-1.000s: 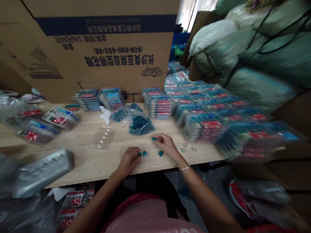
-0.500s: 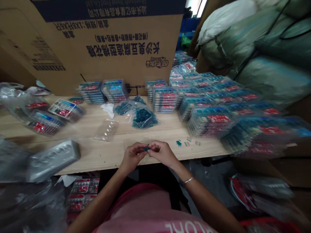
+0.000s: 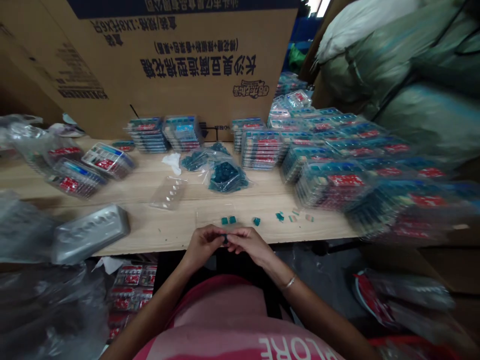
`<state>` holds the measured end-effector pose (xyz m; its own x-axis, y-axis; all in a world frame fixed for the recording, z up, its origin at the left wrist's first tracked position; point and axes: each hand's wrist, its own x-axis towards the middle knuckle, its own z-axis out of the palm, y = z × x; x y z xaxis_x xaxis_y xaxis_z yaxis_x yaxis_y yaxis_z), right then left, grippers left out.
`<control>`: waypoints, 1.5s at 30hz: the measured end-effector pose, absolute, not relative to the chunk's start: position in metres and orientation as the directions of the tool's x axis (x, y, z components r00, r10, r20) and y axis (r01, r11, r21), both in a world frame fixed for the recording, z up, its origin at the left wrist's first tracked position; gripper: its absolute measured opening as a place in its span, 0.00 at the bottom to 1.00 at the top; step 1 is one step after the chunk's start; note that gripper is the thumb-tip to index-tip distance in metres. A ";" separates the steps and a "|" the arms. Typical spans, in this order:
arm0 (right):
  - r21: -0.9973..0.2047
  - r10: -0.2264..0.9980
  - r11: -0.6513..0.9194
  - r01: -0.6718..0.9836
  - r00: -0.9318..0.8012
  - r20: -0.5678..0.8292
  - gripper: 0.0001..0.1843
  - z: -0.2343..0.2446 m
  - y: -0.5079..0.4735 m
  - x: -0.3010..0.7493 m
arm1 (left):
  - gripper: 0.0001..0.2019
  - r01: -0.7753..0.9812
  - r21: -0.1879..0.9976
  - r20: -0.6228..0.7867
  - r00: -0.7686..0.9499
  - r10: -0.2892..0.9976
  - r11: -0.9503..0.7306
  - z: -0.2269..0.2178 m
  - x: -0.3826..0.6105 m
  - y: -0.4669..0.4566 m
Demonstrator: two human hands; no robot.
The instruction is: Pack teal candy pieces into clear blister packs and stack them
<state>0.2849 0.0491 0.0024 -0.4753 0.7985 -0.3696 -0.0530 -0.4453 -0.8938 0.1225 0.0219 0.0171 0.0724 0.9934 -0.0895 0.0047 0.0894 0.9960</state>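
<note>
My left hand (image 3: pixel 202 243) and my right hand (image 3: pixel 248 244) meet at the table's front edge, fingers pinched together on one small dark teal piece (image 3: pixel 224 238) between them. Just beyond the hands, two teal pieces (image 3: pixel 228 220) sit in a clear blister tray that is hard to make out. Another teal piece (image 3: pixel 256 221) lies to their right. Further right lie a teal piece (image 3: pixel 279 216) and a few pale ones (image 3: pixel 300 216). A clear bag of teal pieces (image 3: pixel 225 177) rests behind them.
An empty clear blister tray (image 3: pixel 169 192) lies left of the bag. Stacks of packed blister packs (image 3: pixel 330 165) fill the right side and back of the wooden table (image 3: pixel 157 227). A grey tray stack (image 3: pixel 90 232) sits at left. A big cardboard box (image 3: pixel 180 60) stands behind.
Both hands left the table, came together and drew back to its front edge with one teal piece. The camera tilted down slightly.
</note>
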 end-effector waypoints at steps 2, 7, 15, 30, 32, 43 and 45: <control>-0.920 0.823 -0.392 -0.023 -0.454 -0.340 0.19 0.001 0.044 0.283 | 0.06 0.065 0.993 -0.098 0.052 0.994 0.094 0.017 0.122 0.018; -0.935 0.828 -0.351 -0.055 -0.484 -0.282 0.19 0.002 0.036 0.278 | 0.07 0.008 0.994 -0.111 -0.027 0.993 0.111 0.009 0.121 0.010; -0.990 0.857 0.124 0.063 -0.510 0.075 0.12 0.002 0.050 0.270 | 0.09 0.317 0.918 0.210 0.120 0.970 -0.238 0.020 0.091 0.010; -0.517 0.689 0.722 0.460 -0.543 0.479 0.04 0.002 0.104 0.295 | 0.03 0.732 0.570 0.358 0.188 0.915 -0.373 -0.010 0.065 0.030; -0.641 0.830 0.556 0.529 -0.308 0.466 0.07 0.003 0.105 0.326 | 0.06 0.741 0.555 0.395 0.165 0.904 -0.378 -0.010 0.066 0.031; -0.751 0.935 0.334 0.570 -0.299 0.189 0.10 -0.004 0.085 0.348 | 0.09 0.747 0.539 0.452 0.132 0.882 -0.388 -0.006 0.080 0.034; -0.840 0.951 0.266 0.473 -0.273 0.148 0.06 -0.003 0.082 0.338 | 0.08 0.660 0.646 0.433 0.095 0.896 -0.382 0.001 0.091 0.028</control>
